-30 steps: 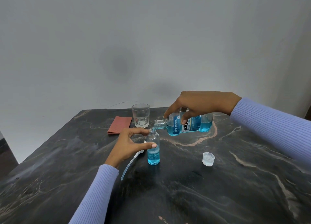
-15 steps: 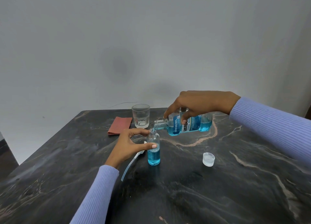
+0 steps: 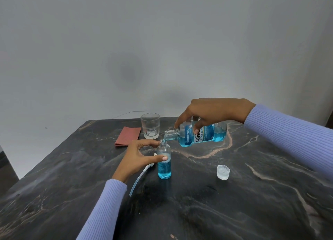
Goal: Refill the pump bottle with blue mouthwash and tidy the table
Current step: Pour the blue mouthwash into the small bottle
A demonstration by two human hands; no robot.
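A small clear pump bottle (image 3: 164, 169) stands upright on the dark marble table (image 3: 207, 203), about half full of blue liquid, its neck uncapped. My left hand (image 3: 139, 156) grips it with thumb and fingers around the upper body. My right hand (image 3: 214, 111) holds the large mouthwash bottle (image 3: 201, 135) tipped on its side, its mouth just above the small bottle's neck, blue liquid trickling in. The pump head with its dip tube (image 3: 140, 176) lies on the table behind my left hand, partly hidden. The mouthwash cap (image 3: 223, 172) sits upside down to the right.
An empty drinking glass (image 3: 150, 126) stands at the back of the table beside a folded reddish cloth (image 3: 128, 136). A grey wall runs behind the table. The table's left edge slopes toward the floor at the left.
The blue liquid in the small bottle has risen slightly. Both hands and both bottles have stayed in about the same place.
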